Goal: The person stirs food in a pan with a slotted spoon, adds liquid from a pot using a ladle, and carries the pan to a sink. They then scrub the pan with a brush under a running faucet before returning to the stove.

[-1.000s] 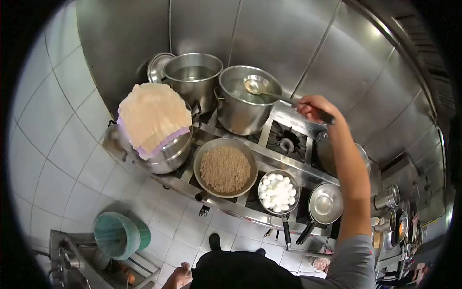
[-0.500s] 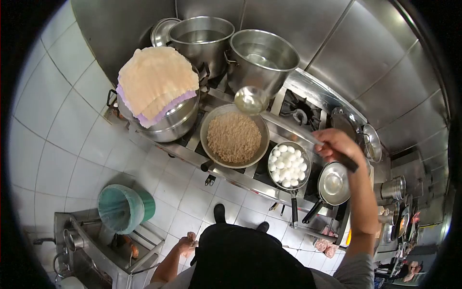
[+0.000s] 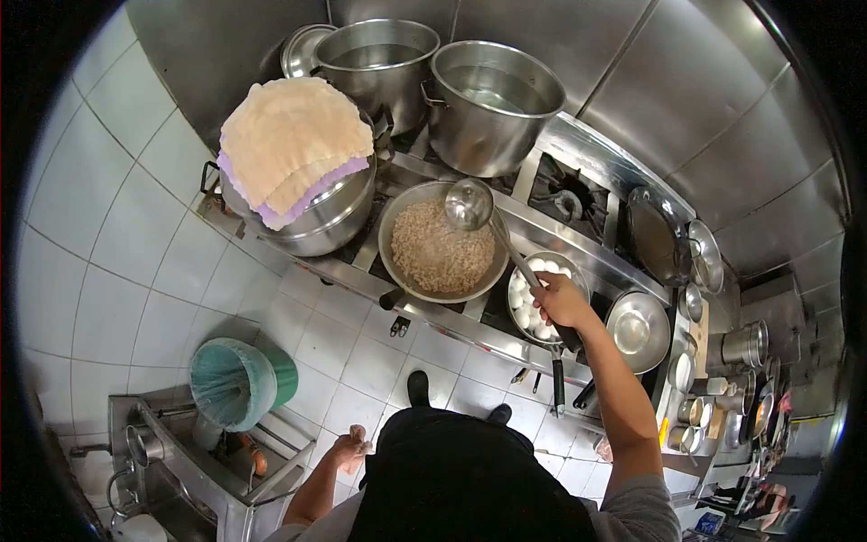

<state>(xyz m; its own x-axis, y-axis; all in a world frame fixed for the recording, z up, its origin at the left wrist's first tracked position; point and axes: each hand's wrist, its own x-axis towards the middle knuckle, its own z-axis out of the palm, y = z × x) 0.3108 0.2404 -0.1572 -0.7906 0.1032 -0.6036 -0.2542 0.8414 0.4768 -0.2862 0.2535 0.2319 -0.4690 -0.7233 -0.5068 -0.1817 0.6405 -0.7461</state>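
My right hand grips the long handle of a metal ladle. The ladle's bowl is over the upper right part of a wide pan of crumbly, light-brown food that looks like ground meat. Beneath my right hand, a smaller frying pan holds several peeled white eggs, partly hidden by the hand and handle. Low beside my body, my left hand has its fingers curled; whether anything is inside them cannot be made out.
Two tall pots of clear liquid stand at the back of the stove. Orange and lilac sheets cover a big pot at left. Another pan sits at right. A green lined bin stands on the tiled floor.
My right hand and the ladle have moved left, bringing the bowl from beside the tall pot to over the pan. The brown food looks wetter. My left hand stays low.
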